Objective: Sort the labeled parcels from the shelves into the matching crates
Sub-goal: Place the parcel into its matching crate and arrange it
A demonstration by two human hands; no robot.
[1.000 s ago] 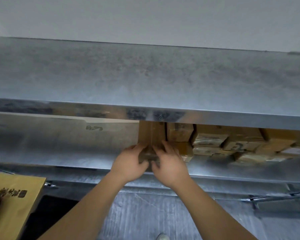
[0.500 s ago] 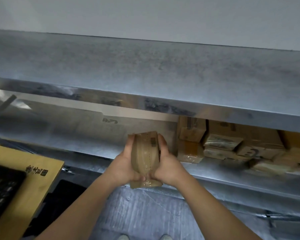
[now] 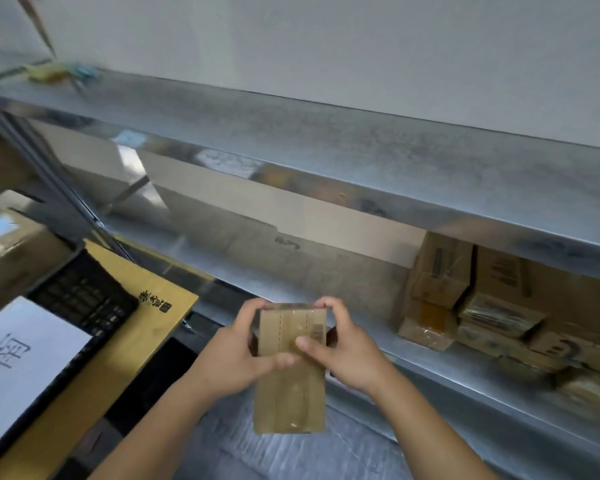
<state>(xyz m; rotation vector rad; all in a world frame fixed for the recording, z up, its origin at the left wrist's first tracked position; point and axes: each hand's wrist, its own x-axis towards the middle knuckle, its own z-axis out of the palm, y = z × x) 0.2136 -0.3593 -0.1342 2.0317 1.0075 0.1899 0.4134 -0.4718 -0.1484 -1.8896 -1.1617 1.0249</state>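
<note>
We held one brown parcel (image 3: 290,372) in front of us, left hand (image 3: 234,355) and right hand (image 3: 349,351) both in a tight grip on it. It still needed its crate (image 3: 84,299). More parcels (image 3: 492,299) waited on the shelf (image 3: 430,368) behind

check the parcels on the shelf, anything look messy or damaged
The parcels on the shelf at right sit in a jumbled heap, several tilted at odd angles rather than stacked square. No tears visible. The held parcel looks intact.
</note>
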